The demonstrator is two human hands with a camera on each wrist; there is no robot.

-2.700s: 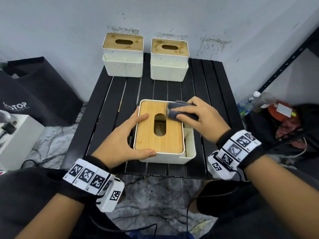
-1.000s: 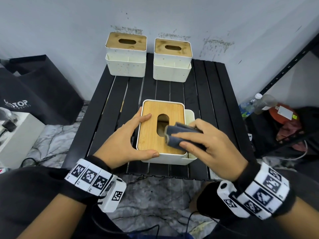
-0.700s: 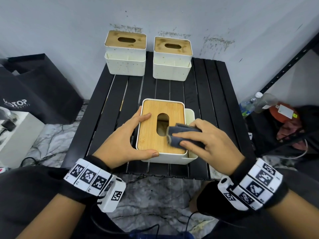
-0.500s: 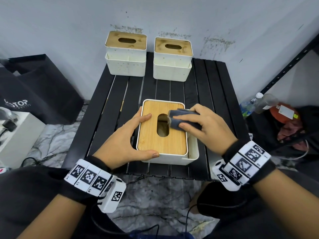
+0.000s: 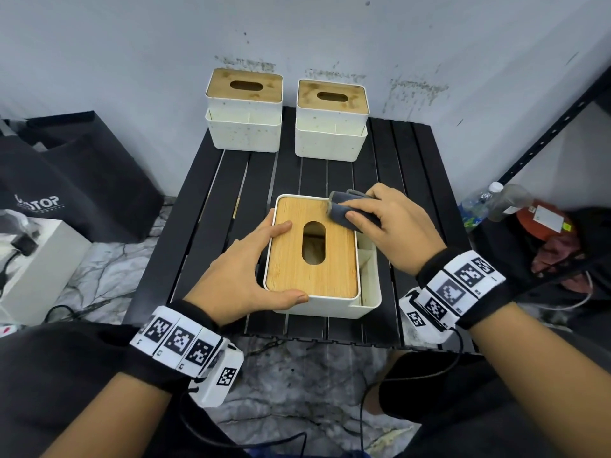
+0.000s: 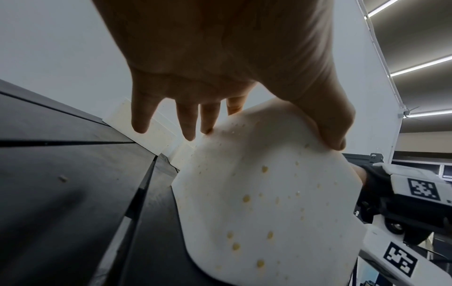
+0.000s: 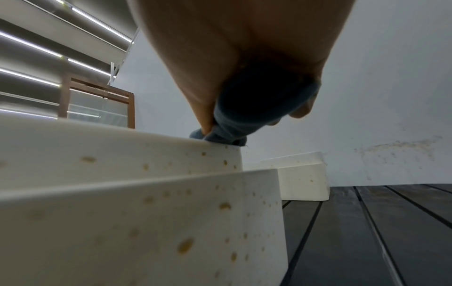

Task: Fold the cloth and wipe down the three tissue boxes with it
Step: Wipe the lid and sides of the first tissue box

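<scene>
A white tissue box (image 5: 330, 305) with a bamboo lid (image 5: 291, 269) stands at the table's near middle. My left hand (image 5: 254, 269) holds its near-left corner, thumb on the front edge, fingers along the left side (image 6: 190, 123). My right hand (image 5: 393, 226) grips a folded dark grey-blue cloth (image 5: 344, 209) and presses it on the lid's far right corner; the right wrist view shows the cloth (image 7: 234, 127) on the box's top edge. Two more white boxes, left (image 5: 244, 123) and right (image 5: 330, 127), stand at the back by the wall.
The black slatted table (image 5: 211, 209) is small, against a stained wall. A black bag (image 5: 66, 180) and a white box (image 5: 36, 259) sit on the floor at left. Bottles (image 5: 496, 203) and a black shelf frame (image 5: 545, 127) are at right.
My right hand slid the cloth from the lid's near right part, beside the slot, up to its far right corner. The left hand stayed put on the box.
</scene>
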